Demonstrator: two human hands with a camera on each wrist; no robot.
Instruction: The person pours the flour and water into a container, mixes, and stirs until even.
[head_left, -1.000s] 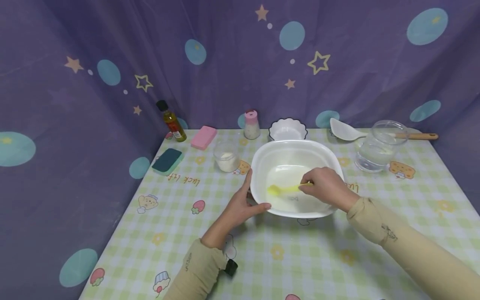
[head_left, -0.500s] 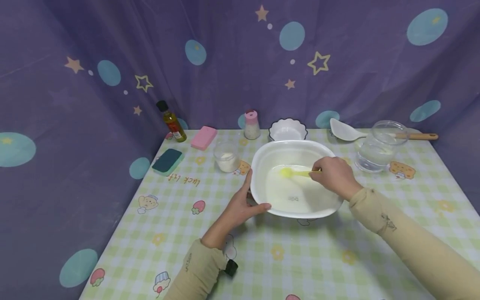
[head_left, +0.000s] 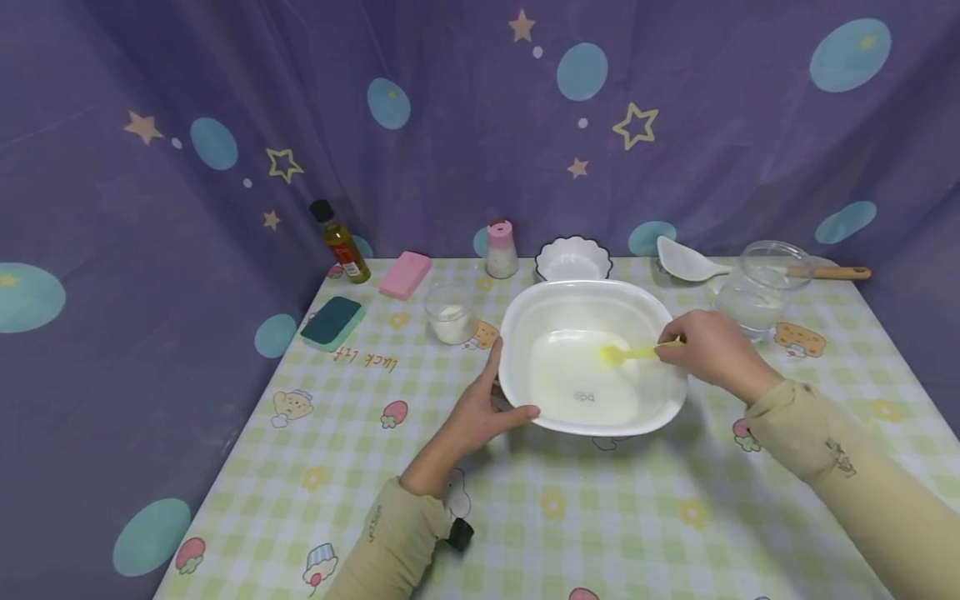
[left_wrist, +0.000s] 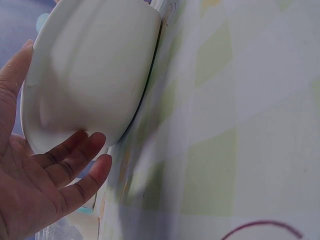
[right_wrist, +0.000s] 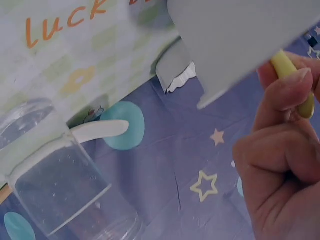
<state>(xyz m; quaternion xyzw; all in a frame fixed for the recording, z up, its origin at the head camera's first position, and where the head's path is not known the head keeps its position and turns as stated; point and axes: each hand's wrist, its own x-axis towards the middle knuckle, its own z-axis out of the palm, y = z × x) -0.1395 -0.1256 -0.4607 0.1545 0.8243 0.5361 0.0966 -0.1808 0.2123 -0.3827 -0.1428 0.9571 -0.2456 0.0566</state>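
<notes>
A white basin (head_left: 592, 292) stands on the table, a shallow pale liquid apparently covering its bottom. At its left end my left hand (head_left: 474, 412) steadies it, thumb on the front rim and fingers spread along the side. The left wrist view has these fingers (left_wrist: 75, 162) slightly bent, touching the basin's outer wall (left_wrist: 100, 65) beneath the rim. Over the basin's right side, my right hand (head_left: 708, 350) pinches the handle of a yellow spoon (head_left: 633, 354), whose head is low inside. In the right wrist view thumb and forefinger grip the yellow handle (right_wrist: 284, 65).
Behind the basin stand a scalloped dish (head_left: 573, 258), a pink-capped shaker (head_left: 501, 250) and a glass of white powder (head_left: 452, 321). An oil bottle (head_left: 341, 242) and two sponges (head_left: 333, 322) lie left. A water jug (head_left: 753, 304) and a white spatula (head_left: 686, 260) are right.
My right hand has carried the spoon through the basin, first away from me, then rightward and slightly back. My left hand and the basin hold their place.
</notes>
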